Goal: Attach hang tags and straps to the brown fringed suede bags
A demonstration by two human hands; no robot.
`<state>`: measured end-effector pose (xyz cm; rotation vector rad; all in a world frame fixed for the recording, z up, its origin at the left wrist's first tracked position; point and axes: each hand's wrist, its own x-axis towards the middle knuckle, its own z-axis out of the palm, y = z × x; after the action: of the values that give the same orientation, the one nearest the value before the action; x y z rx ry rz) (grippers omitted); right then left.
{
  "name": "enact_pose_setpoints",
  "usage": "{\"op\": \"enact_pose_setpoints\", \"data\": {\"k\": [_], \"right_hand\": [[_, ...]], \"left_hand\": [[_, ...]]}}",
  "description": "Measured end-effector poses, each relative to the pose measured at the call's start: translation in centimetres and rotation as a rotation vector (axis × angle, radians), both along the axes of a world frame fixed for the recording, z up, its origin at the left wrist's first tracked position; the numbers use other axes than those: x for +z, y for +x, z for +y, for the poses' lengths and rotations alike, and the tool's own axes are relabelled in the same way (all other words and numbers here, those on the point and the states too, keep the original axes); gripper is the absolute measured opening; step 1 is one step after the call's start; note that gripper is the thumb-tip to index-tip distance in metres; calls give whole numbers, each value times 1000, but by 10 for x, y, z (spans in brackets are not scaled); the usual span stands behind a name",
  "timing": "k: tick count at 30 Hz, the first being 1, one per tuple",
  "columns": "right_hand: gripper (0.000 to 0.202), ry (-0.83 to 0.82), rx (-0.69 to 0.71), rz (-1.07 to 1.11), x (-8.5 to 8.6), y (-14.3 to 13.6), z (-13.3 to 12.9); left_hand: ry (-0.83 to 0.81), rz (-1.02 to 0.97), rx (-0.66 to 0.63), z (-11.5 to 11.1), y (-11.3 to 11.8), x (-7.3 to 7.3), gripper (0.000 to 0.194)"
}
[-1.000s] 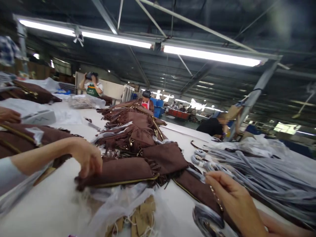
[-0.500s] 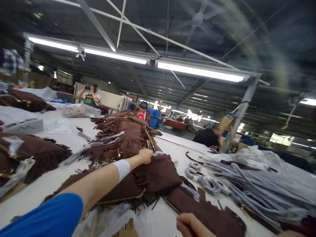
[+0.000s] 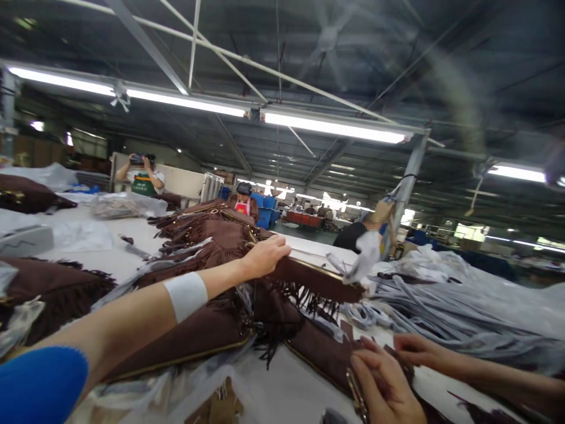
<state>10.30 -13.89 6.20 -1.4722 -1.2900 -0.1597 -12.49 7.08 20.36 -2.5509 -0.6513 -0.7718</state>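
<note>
My left hand (image 3: 270, 256) is closed on one end of a brown fringed bag (image 3: 309, 272), held up over the pile. Its gold zipper edge faces up and the fringe hangs down. Crumpled whitish wrapping (image 3: 364, 259) is at its far end. At lower right, my right hand (image 3: 386, 386) has its fingers closed around a slim shiny metal piece (image 3: 356, 391), whose kind I cannot make out. Just under the lifted bag lies another brown bag (image 3: 322, 347) with a gold zipper. A co-worker's hand (image 3: 415, 350) reaches in from the right, close to my right hand.
Brown fringed bags (image 3: 225, 232) are heaped mid-table, with more (image 3: 53, 288) at left. Grey wrapped straps (image 3: 441, 312) spread out on the right. Plastic bags (image 3: 128, 203) lie farther back. Other people stand beyond the table, and a slanted post (image 3: 408, 182) rises at right.
My left hand has lifted a bag off the pile. My right hand has come further into view with the metal piece. A co-worker's hand has reached in from the right.
</note>
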Motion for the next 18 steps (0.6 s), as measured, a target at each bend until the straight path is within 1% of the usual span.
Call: {"op": "enact_pose_setpoints", "data": {"k": [2,4,5,6,8,10,12,13,14,16,18], "right_hand": [[33,19,-38,-119,-4,-1,3],[28,5,13,-240,-10,-8,7],[26,-13,54,-295,-12,-13,9],[25,-33,92,-340,-13,-18,10],[25,-58,129,-394,-13,-27,11],[24,-72,169,-437,-12,-32,11],[25,-72,211,-462,-12,-36,10],[25,-68,218,-466,-12,-37,10],[26,-58,206,-462,-13,-38,10],[29,-32,152,-446,-15,-40,11],[30,-23,124,-470,-18,-39,12]], "left_hand": [[-62,60,-12,-7,-8,-24,22],[-131,99,-11,-12,-15,-49,23],[-155,105,-6,-14,-18,-59,23],[-173,108,1,-14,-21,-67,23],[-203,111,18,-13,-25,-75,24],[-218,116,30,-12,-27,-72,24],[-226,134,35,-16,-27,-63,23],[-231,141,26,-22,-27,-56,25],[-237,138,3,-31,-27,-50,27],[-253,95,-62,-57,-27,-37,28],[-283,66,-98,-88,-26,-29,17]]}}
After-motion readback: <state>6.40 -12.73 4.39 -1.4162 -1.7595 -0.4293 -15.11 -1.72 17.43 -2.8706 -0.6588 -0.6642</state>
